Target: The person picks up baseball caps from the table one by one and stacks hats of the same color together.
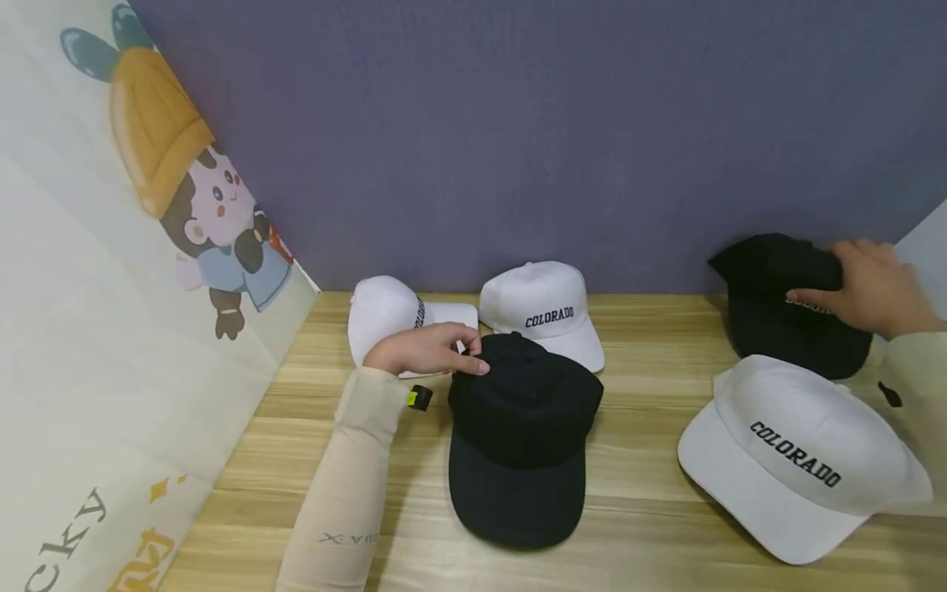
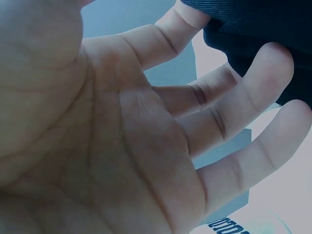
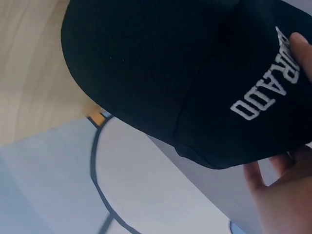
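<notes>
My left hand pinches the upper left edge of a black baseball cap at the middle of the table. In the left wrist view, its other fingers spread out beside the dark fabric. At the far right, my right hand holds a second black baseball cap, thumb across the front and fingers behind. The right wrist view shows this cap with white lettering, partly covered by the thumb. A white COLORADO baseball cap lies nearer, below the right hand, brim toward the front left.
Two white caps stand at the back: one behind the left hand, brim to the right, another behind the middle black cap. A dark wall rises behind the wooden table. A light panel with a cartoon figure borders the left.
</notes>
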Tool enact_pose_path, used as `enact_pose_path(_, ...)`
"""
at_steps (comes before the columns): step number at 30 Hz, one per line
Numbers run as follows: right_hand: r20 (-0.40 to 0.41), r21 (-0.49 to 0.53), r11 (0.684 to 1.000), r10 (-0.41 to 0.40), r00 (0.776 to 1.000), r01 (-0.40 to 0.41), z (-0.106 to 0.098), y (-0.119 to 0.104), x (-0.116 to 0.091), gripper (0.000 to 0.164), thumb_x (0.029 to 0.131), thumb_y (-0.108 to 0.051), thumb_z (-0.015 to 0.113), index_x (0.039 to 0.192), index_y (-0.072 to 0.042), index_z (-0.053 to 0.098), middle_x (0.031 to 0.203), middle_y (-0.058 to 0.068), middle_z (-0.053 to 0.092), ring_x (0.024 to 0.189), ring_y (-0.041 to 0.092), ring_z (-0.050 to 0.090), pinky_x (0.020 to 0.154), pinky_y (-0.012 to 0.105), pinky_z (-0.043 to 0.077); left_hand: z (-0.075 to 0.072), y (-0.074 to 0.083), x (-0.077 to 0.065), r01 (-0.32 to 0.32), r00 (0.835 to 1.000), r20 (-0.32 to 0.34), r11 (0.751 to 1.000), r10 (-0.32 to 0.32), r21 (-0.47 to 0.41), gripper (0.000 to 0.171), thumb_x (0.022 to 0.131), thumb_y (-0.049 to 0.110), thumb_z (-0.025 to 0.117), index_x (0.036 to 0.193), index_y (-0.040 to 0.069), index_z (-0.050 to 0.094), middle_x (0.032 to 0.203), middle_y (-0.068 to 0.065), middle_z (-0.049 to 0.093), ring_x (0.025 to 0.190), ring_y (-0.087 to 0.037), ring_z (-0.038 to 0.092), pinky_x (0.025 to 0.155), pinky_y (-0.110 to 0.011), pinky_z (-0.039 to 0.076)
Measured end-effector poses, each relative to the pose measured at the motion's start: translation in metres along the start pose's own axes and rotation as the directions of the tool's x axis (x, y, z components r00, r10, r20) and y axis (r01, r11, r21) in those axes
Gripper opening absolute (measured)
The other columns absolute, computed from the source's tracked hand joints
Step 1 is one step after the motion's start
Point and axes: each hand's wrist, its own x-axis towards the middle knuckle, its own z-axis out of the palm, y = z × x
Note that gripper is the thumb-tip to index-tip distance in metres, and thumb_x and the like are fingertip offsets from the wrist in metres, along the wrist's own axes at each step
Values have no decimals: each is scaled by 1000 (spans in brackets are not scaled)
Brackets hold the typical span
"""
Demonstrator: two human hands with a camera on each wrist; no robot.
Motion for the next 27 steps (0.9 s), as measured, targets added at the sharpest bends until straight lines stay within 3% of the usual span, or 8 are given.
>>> enact_pose_path(10, -173, -33, 998, -50, 984, 45, -31, -15, 1, 88, 70, -50, 71, 123, 10, 36, 117, 35, 35, 108, 54, 29, 93, 61, 20, -2, 3, -1, 11, 1000, -6, 1000, -11, 2, 34, 82, 45, 63, 90, 12, 54, 80, -8, 48, 59, -20, 42, 61, -32, 39)
enact_pose_path(19, -254, -49, 990, -138, 957, 130, -55, -55, -4, 83, 68, -45, 74, 121, 10, 40, 114, 34, 38, 102, 53, 31, 85, 63, 25, 0, 2, 0, 8, 1000, -12, 1000, -8, -1, 34, 82, 45, 63, 90, 12, 54, 79, -7, 48, 59, -20, 41, 61, -32, 39)
enact_pose_path(27, -355, -56, 948, -313, 881, 314, -72, -105, -16, 80, 62, -35, 79, 121, 8, 45, 111, 30, 42, 100, 50, 34, 80, 61, 26, 1, 3, 2, -4, 1000, -12, 1000, 4, 1, 33, 83, 43, 63, 90, 12, 54, 79, -7, 47, 59, -20, 41, 61, -31, 39)
